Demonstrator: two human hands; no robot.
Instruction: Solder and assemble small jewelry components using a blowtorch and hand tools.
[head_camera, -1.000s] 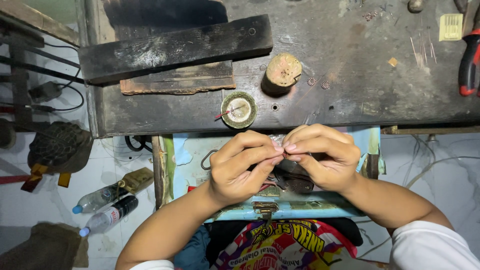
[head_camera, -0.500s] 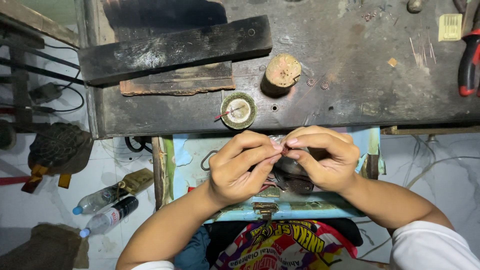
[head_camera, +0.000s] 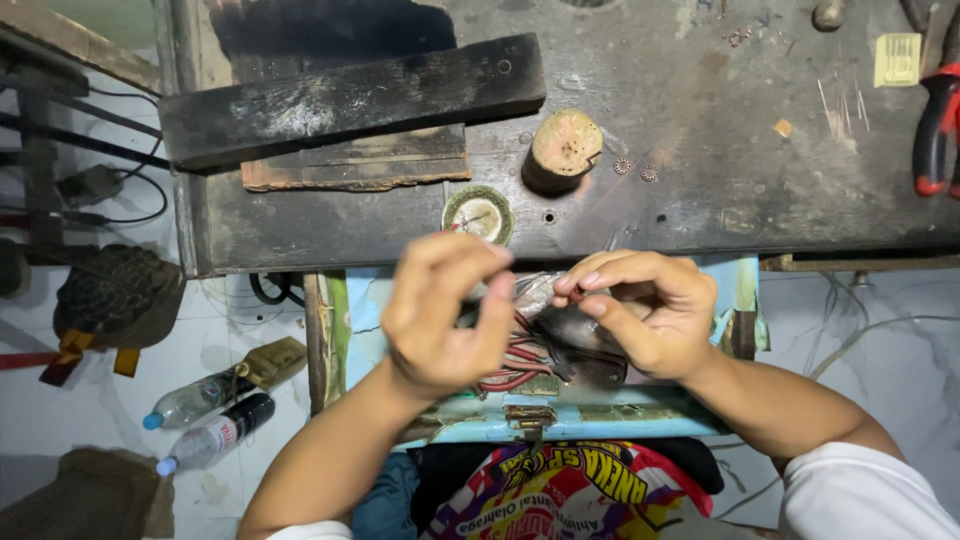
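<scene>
My left hand hovers over an open light-blue drawer below the bench edge, its fingers curled inward and its thumb next to a small clear shiny packet. The fingers hide whether they grip it. My right hand is just to the right. Its thumb and forefinger pinch a tiny reddish piece. Under both hands, red-handled pliers and dark tools lie in the drawer.
The scorched dark workbench holds a small round dish, a wooden stub, a black wooden block and red-handled pliers at the far right. Two plastic bottles and a sandal lie on the floor at left.
My hands, which pinched the small item together with fingertips touching, have come slightly apart. The left hand has shifted left and lower; the right keeps its pinch.
</scene>
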